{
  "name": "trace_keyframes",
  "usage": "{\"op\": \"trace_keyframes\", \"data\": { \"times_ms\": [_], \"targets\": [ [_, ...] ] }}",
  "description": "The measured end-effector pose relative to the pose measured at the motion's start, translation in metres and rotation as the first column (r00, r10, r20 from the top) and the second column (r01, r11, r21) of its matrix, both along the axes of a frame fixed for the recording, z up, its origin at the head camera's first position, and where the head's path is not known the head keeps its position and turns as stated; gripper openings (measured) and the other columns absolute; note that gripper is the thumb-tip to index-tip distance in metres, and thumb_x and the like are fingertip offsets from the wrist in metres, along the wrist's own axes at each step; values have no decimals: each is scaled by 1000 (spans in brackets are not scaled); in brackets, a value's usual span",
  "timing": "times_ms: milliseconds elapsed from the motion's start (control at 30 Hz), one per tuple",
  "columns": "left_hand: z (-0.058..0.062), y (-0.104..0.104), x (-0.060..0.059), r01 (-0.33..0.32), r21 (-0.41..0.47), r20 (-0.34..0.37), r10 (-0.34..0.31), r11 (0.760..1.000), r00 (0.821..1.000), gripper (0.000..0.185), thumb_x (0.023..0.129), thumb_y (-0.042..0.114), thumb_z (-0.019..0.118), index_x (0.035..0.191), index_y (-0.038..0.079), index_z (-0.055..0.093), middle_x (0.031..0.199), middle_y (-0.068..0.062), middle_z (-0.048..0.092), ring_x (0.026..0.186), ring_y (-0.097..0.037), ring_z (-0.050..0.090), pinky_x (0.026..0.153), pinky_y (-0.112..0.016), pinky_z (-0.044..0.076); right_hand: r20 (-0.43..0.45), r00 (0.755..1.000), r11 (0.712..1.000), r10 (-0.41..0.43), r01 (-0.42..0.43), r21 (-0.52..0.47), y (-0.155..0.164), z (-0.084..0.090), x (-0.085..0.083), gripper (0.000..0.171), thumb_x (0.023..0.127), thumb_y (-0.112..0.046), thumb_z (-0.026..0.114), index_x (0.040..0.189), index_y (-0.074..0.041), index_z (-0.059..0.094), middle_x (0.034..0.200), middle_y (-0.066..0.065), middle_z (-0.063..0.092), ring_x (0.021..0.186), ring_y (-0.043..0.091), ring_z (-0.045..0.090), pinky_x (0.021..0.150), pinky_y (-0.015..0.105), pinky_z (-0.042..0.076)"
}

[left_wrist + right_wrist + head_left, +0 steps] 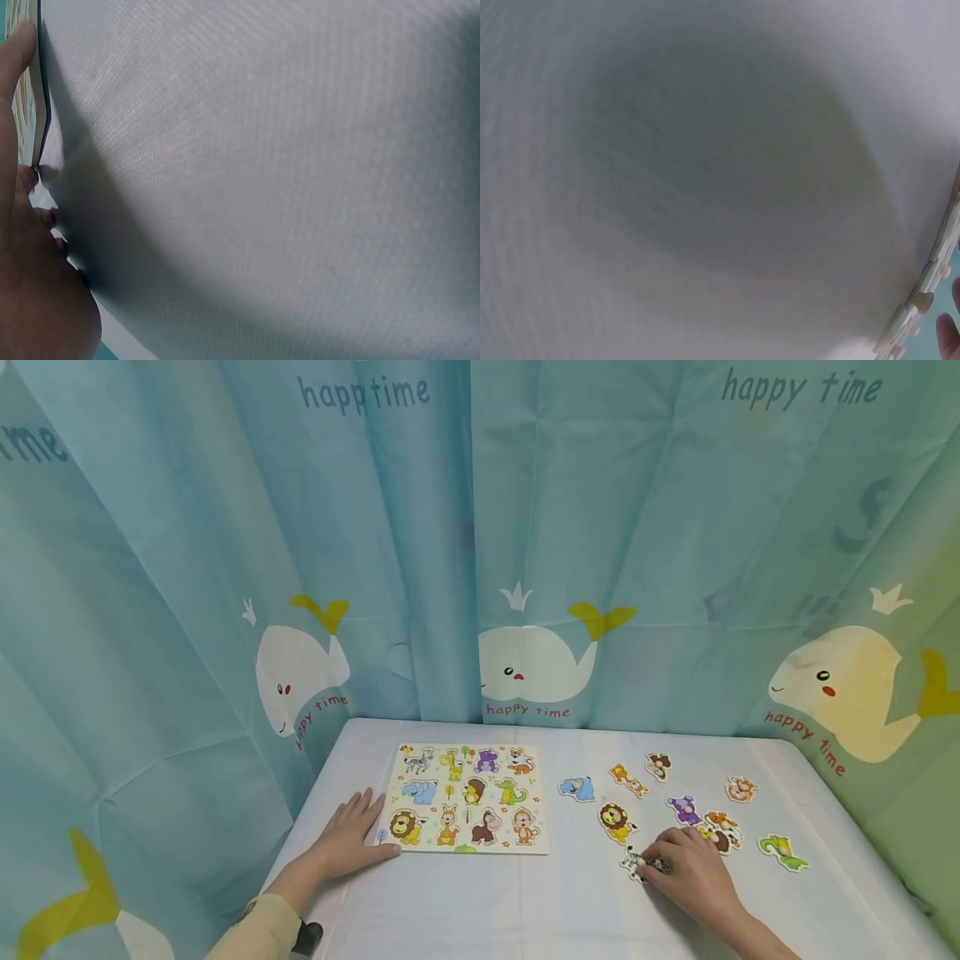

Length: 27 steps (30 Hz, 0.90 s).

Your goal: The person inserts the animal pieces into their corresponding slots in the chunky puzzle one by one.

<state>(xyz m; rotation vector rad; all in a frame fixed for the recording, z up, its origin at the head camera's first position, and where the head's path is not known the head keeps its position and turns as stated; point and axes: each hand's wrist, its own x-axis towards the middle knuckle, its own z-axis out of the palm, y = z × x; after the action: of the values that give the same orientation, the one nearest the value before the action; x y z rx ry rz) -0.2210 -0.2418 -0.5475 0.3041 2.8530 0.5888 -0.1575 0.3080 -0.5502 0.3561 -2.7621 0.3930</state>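
My left hand rests at the lower left corner of a wooden animal puzzle board, fingers stretched out along its side and thumb at its near edge. In the left wrist view the thumb lies over the edge of the board. With thumb and fingertips my right hand pinches a zebra puzzle piece, partly covered by the fingers. Just beyond lie a lion piece and a hedgehog piece. In the right wrist view, fingertips show beside knobbed pieces seen edge-on.
More knobbed pieces lie on the white-covered table: a blue elephant, an orange piece, a purple hippo, a brown piece and a green crocodile. A whale-print curtain hangs behind.
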Motion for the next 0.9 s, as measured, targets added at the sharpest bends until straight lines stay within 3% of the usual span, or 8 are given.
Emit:
{"op": "trace_keyframes", "data": {
  "times_ms": [400, 900],
  "targets": [
    [3, 2, 1, -3, 0, 0, 3, 1000, 1000, 111, 83, 69, 70, 160, 1, 30, 166, -26, 19, 153, -47, 10, 124, -61, 10, 44, 999, 999, -19, 21, -28, -5, 1, 0, 20, 71, -25, 94, 73, -31, 75, 86, -13, 58, 83, 13, 46, 72, 39, 41],
    [6, 3, 3, -2, 6, 1, 2, 1000, 1000, 110, 83, 67, 71, 160, 0, 29, 166, -27, 19, 153, -47, 10, 124, -61, 9, 4, 1000, 998, -7, 7, -60, -5, -2, 4, 18, 70, -24, 93, 77, -29, 77, 83, -16, 58, 81, 10, 46, 68, 34, 42]
  ]
}}
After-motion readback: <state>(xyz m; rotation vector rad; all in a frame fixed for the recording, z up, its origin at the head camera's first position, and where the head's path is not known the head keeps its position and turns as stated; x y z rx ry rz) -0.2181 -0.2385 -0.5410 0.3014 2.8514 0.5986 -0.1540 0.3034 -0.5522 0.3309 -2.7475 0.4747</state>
